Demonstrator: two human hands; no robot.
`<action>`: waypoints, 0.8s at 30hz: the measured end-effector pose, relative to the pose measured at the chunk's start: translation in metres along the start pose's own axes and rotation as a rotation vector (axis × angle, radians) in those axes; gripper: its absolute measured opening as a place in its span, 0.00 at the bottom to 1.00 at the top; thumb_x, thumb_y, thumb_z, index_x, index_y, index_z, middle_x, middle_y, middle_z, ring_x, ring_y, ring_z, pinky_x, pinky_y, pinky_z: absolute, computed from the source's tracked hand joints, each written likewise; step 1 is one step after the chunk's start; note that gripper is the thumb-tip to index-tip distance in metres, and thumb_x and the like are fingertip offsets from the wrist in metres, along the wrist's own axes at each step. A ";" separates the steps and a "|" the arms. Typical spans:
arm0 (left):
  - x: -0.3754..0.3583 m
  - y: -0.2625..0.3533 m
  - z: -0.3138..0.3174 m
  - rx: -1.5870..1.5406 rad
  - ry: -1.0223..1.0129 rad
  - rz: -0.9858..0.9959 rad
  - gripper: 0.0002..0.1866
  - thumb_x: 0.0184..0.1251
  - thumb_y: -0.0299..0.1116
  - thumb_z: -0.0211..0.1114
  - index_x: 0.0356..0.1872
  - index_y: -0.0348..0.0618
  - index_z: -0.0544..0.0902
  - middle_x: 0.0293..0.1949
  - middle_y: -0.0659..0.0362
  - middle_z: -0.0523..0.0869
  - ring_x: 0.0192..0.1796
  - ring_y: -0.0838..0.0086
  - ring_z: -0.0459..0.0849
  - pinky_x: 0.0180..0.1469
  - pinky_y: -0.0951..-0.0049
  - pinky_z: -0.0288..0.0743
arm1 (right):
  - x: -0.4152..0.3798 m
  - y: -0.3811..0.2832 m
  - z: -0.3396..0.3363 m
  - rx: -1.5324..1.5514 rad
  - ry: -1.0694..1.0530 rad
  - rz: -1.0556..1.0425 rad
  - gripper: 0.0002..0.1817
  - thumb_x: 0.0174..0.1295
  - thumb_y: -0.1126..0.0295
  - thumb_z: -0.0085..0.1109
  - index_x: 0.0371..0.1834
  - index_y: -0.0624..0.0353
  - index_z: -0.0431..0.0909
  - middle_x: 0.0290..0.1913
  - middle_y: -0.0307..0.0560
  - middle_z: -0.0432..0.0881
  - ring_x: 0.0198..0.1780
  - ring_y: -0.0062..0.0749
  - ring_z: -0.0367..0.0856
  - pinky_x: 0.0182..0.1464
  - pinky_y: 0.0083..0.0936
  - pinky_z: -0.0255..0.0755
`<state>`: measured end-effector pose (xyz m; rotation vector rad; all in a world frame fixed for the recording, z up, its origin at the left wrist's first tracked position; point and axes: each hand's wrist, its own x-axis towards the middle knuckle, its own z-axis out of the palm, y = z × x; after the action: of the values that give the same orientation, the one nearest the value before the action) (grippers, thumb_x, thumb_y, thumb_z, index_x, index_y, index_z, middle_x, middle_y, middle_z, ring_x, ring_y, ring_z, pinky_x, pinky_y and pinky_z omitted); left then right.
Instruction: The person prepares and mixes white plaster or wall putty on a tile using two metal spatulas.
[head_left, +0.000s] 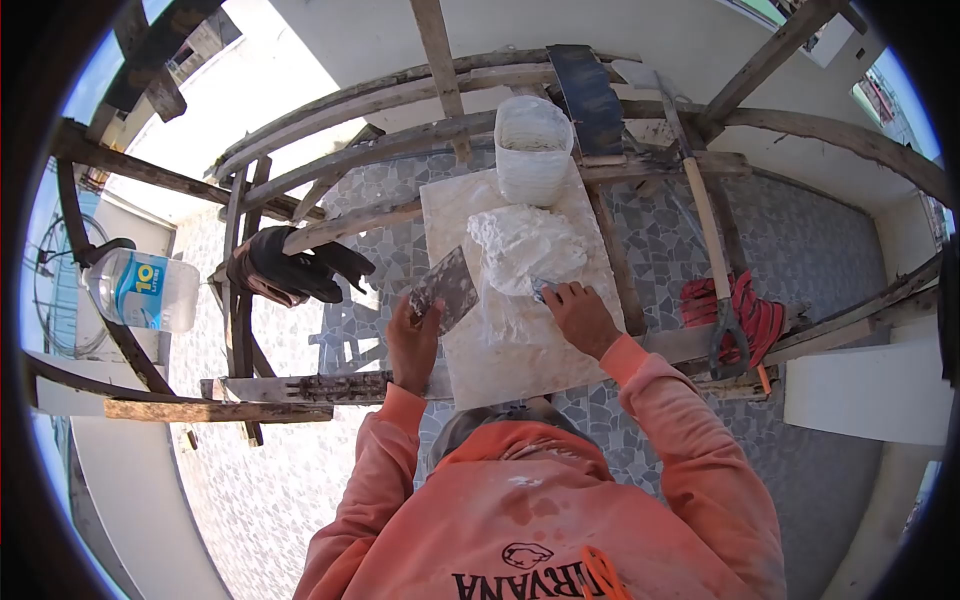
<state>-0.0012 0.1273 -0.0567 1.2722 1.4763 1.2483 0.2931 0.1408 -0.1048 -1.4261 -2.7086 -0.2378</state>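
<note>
My left hand (pixel 412 345) is closed round the lower left edge of a flat grey plate (pixel 452 290) smeared with white; it is tilted over the left side of the board. My right hand (pixel 580 312) is closed on a small tool (pixel 541 291), of which only a bluish-grey end shows; this end is at the lower edge of a heap of white putty (pixel 522 248). The putty lies on a pale, stained board (pixel 535 365). Behind the heap stands a white plastic tub (pixel 530 170), coated inside with white residue.
Wooden beams (pixel 390 135) form a frame around the board. Black cloth (pixel 285 265) hangs at left near a plastic water jug (pixel 150 290). At right are a long-handled shovel (pixel 705 215) and red cloth (pixel 752 315). A dark panel (pixel 586 100) leans behind. Stone-patterned tiles (pixel 370 250) lie below.
</note>
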 end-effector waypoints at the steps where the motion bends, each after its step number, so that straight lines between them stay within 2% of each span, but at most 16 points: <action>1: -0.005 -0.004 -0.003 -0.052 0.010 -0.013 0.10 0.70 0.28 0.66 0.46 0.33 0.80 0.40 0.60 0.86 0.38 0.85 0.78 0.40 0.79 0.73 | -0.001 -0.002 -0.003 0.007 0.003 0.016 0.20 0.62 0.67 0.56 0.57 0.61 0.74 0.46 0.47 0.78 0.48 0.37 0.78 0.45 0.33 0.72; 6: -0.023 -0.025 -0.021 -0.188 0.066 -0.094 0.12 0.70 0.28 0.66 0.50 0.33 0.80 0.40 0.60 0.87 0.41 0.83 0.80 0.44 0.79 0.74 | -0.005 -0.024 -0.022 -0.050 0.025 0.079 0.22 0.62 0.67 0.55 0.59 0.65 0.74 0.47 0.48 0.77 0.50 0.37 0.75 0.46 0.32 0.71; 11: -0.036 -0.033 -0.036 -0.137 0.024 -0.166 0.12 0.70 0.28 0.66 0.50 0.33 0.80 0.41 0.60 0.87 0.42 0.83 0.81 0.45 0.79 0.75 | -0.018 -0.058 0.035 -0.160 -0.086 0.028 0.22 0.61 0.66 0.53 0.57 0.67 0.75 0.47 0.48 0.75 0.50 0.38 0.73 0.48 0.33 0.70; 16: -0.035 -0.040 -0.046 -0.251 -0.030 -0.221 0.13 0.70 0.29 0.66 0.51 0.33 0.79 0.42 0.60 0.87 0.42 0.83 0.81 0.45 0.79 0.75 | -0.006 -0.062 -0.016 -0.112 -0.086 0.128 0.22 0.61 0.67 0.54 0.57 0.67 0.75 0.47 0.47 0.76 0.49 0.37 0.74 0.48 0.32 0.70; 19: -0.031 -0.038 -0.052 -0.258 -0.081 -0.247 0.14 0.70 0.29 0.67 0.52 0.33 0.79 0.43 0.59 0.87 0.43 0.82 0.82 0.46 0.78 0.76 | 0.007 -0.080 0.013 -0.199 -0.110 0.097 0.22 0.60 0.66 0.54 0.56 0.65 0.76 0.47 0.47 0.76 0.48 0.37 0.74 0.47 0.33 0.69; 20: -0.031 -0.039 -0.054 -0.261 -0.091 -0.251 0.15 0.69 0.29 0.67 0.53 0.33 0.79 0.44 0.59 0.87 0.44 0.81 0.82 0.47 0.78 0.76 | 0.005 -0.084 0.028 -0.234 -0.086 0.039 0.20 0.60 0.66 0.55 0.53 0.64 0.77 0.46 0.47 0.76 0.47 0.36 0.73 0.45 0.34 0.68; 24: -0.027 -0.046 -0.062 -0.323 -0.104 -0.233 0.15 0.69 0.28 0.67 0.53 0.33 0.79 0.45 0.57 0.87 0.45 0.80 0.83 0.47 0.78 0.77 | 0.004 -0.087 0.013 -0.147 -0.198 0.068 0.17 0.59 0.66 0.55 0.49 0.64 0.78 0.47 0.48 0.77 0.48 0.36 0.74 0.45 0.34 0.68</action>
<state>-0.0649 0.0896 -0.0905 0.9095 1.2484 1.1884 0.2194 0.0977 -0.1264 -1.6623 -2.8429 -0.3138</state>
